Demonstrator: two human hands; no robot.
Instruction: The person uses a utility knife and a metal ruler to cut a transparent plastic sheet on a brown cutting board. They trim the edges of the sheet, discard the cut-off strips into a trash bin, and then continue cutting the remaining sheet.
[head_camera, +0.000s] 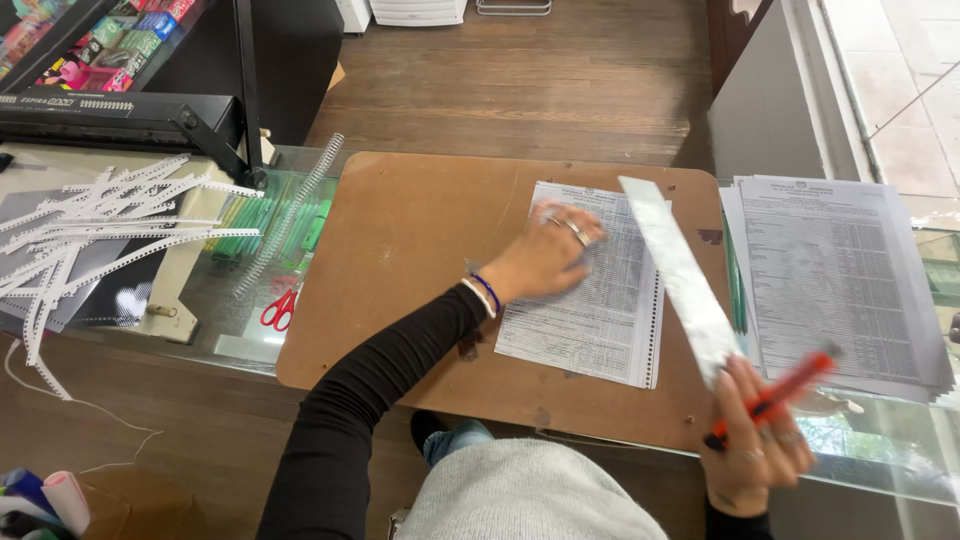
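My left hand (545, 255) lies flat, fingers spread, on a stack of printed sheets (600, 310) that rests on a brown board (410, 250). The stack's right edge shows a row of punched holes. My right hand (755, 445) is at the lower right, closed around a red and black utility knife (775, 395) and the near end of a long metal ruler (680, 275). The ruler slants up and to the left over the right edge of the sheets.
A second pile of printed sheets (835, 280) lies to the right on the glass counter (880, 450). At the left stand a binding machine (120, 115), white punched paper strips (110, 220), a spiral coil (290, 215) and red-handled scissors (280, 310).
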